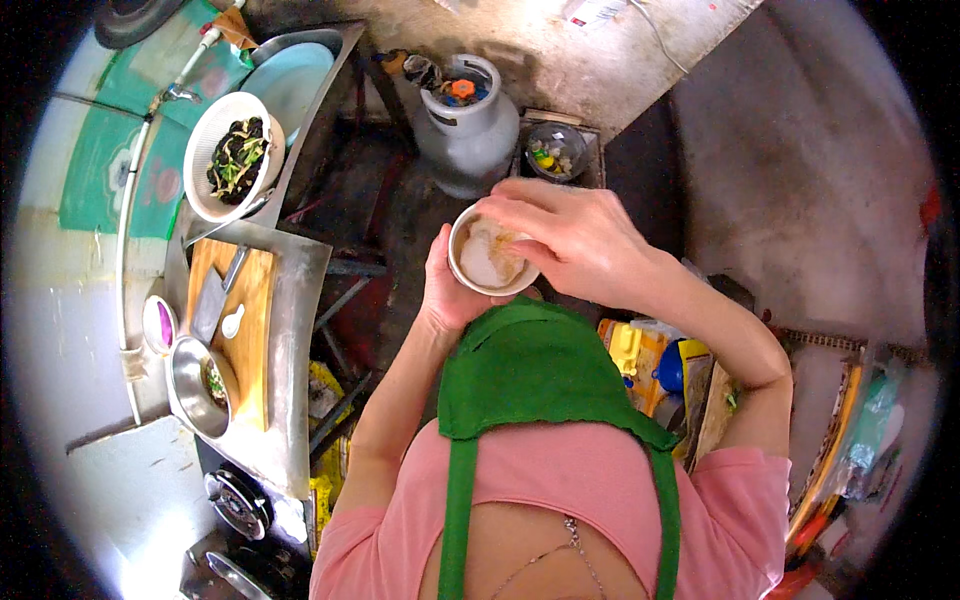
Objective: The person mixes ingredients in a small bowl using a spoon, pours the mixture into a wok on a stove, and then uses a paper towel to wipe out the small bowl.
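My left hand cups a white round tub from its left side, in front of my green apron. Inside the tub lies a white substance with a tan patch; I cannot tell what it is. Over the tub's right rim reaches my right hand, palm down, with its bent fingertips in the tub's mouth. Those fingers cover part of the contents, and whether they pinch anything is hidden.
At left, a metal counter bears a wooden board with a cleaver and white spoon, plus a steel bowl. A white colander holds dark food. Ahead stands a gas cylinder; a gas burner is lower left.
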